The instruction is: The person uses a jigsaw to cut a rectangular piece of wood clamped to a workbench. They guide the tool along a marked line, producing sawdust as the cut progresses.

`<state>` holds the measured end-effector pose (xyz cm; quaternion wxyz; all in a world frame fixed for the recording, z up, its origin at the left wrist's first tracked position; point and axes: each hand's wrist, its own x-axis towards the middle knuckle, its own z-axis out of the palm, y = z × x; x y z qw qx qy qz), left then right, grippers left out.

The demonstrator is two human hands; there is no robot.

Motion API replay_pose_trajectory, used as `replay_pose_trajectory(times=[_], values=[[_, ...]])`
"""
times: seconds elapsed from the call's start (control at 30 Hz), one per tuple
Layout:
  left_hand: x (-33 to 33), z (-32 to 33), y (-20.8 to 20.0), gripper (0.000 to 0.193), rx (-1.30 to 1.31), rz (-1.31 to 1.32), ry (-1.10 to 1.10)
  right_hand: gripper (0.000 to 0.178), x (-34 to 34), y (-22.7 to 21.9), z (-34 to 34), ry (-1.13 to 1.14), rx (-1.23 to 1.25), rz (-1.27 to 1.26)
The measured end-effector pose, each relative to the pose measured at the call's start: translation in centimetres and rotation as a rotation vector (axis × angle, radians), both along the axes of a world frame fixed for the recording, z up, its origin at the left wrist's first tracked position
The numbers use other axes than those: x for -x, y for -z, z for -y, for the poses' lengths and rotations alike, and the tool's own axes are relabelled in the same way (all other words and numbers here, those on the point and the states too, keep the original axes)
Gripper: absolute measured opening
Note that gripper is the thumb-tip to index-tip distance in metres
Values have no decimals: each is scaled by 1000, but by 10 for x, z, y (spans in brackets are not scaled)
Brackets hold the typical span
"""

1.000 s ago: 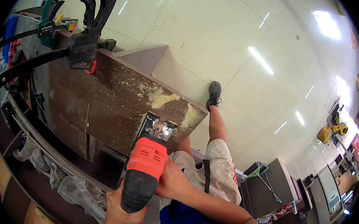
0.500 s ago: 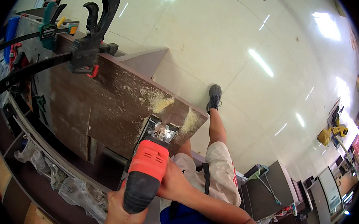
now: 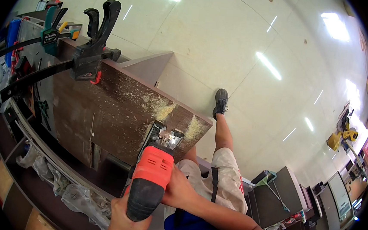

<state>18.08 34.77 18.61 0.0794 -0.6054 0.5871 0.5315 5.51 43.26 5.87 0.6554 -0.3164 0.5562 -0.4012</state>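
A red and black jigsaw [image 3: 151, 171] rests with its metal base on a dark brown board [image 3: 117, 109], close to the board's right end. My left hand [image 3: 126, 220] is closed round the saw's handle at the rear, mostly hidden behind the black housing. On the right side of the body, my right hand [image 3: 180, 187] grips the saw; its fingertips are out of sight underneath. Pale sawdust [image 3: 163, 111] lies ahead of the base and is scattered over the board. A black bar clamp [image 3: 92, 49] with a red pad holds the board's far left edge.
A green and black clamp [image 3: 50, 35] sits farther left. Below the board, a dark cabinet frame holds clear plastic bags [image 3: 78, 197]. My leg and black shoe [image 3: 221, 104] are on the tiled floor right of the board. A yellow tool [image 3: 342, 136] lies far right.
The whole view has shifted slightly, so board and clamps appear a little lower. The saw stays near the same spot on the board, and both hands keep their hold.
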Motion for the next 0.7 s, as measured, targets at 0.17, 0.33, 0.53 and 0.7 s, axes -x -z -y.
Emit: replay_pose_trajectory(times=[0.17, 0.33, 0.53, 0.7], values=[[-7, 0, 1, 36, -39, 2, 39, 63, 0, 0, -2, -14, -42, 5], [-5, 3, 0, 37, -53, 0, 46, 64, 1, 1, 0, -13, -26, 6], [-2, 5, -1, 34, -45, -4, 40, 65, 2, 2, 1, -28, -4, -15], [-1, 6, 0, 33, -42, 2, 55, 66, 5, -1, 3, 7, 3, -31]])
